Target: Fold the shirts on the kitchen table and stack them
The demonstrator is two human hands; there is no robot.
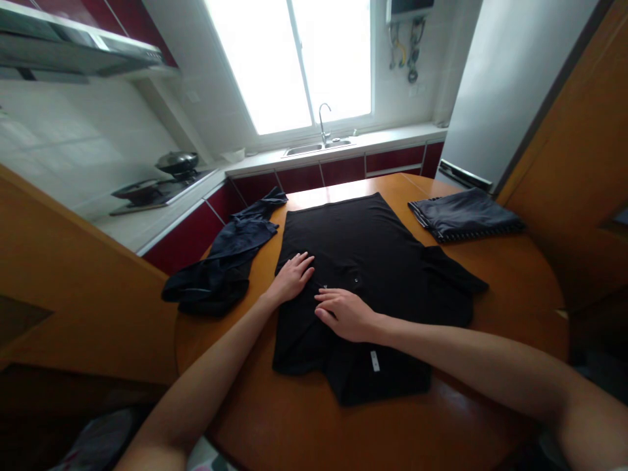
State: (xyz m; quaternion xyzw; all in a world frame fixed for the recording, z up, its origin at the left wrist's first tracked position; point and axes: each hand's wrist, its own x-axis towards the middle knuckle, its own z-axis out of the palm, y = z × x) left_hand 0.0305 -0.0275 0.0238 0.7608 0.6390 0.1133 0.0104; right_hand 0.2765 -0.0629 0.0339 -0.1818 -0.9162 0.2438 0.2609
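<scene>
A black garment lies spread on the wooden table, its collar end with a small white label nearest me and one sleeve out to the right. My left hand rests flat on its left part, fingers apart. Over the middle of the cloth is my right hand, with its fingers loosely spread and slightly bent and nothing visible in them. A couple of small buttons or light spots show on the fabric beside my right fingertips.
Dark blue clothing lies crumpled at the table's left edge. A folded dark stack sits at the back right. Beyond are a counter with a sink and tap, pans on a stove at left, and a fridge at right.
</scene>
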